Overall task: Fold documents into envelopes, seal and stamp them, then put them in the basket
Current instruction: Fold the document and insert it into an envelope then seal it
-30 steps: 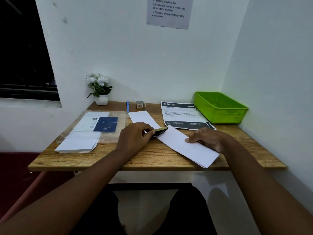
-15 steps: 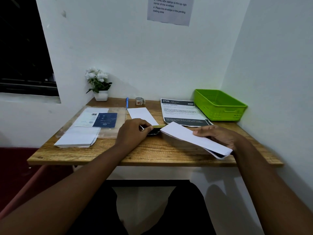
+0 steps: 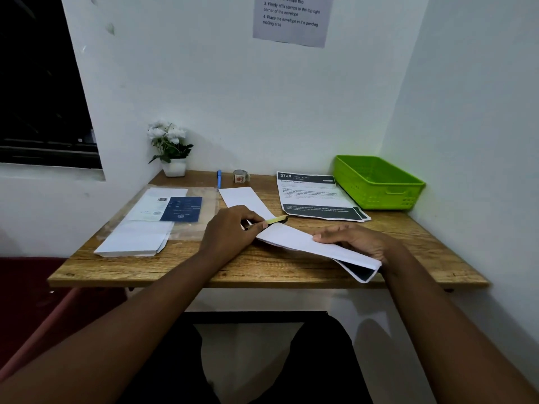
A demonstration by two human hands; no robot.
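My left hand [image 3: 230,230] pinches the open end of a white envelope [image 3: 248,199] that lies flat on the wooden desk [image 3: 262,269]; a yellowish strip and a dark inside show at its mouth. My right hand [image 3: 360,242] grips a folded white document [image 3: 309,243], dark print showing at its near end. The document's far end lies at the envelope's mouth beside my left fingers. Its near end is raised off the desk. The green basket [image 3: 388,196] stands at the back right, with nothing visible inside.
Printed sheets [image 3: 315,196] lie left of the basket. A stack of white envelopes [image 3: 137,240] and a plastic sleeve with a blue card [image 3: 182,209] sit at the left. A blue pen [image 3: 219,174], a small roll [image 3: 240,176] and a potted plant [image 3: 172,150] line the back wall.
My right hand has lifted the folded document's near end off the desk and slid its far end toward the envelope's mouth. My left hand has stayed pinching the envelope.
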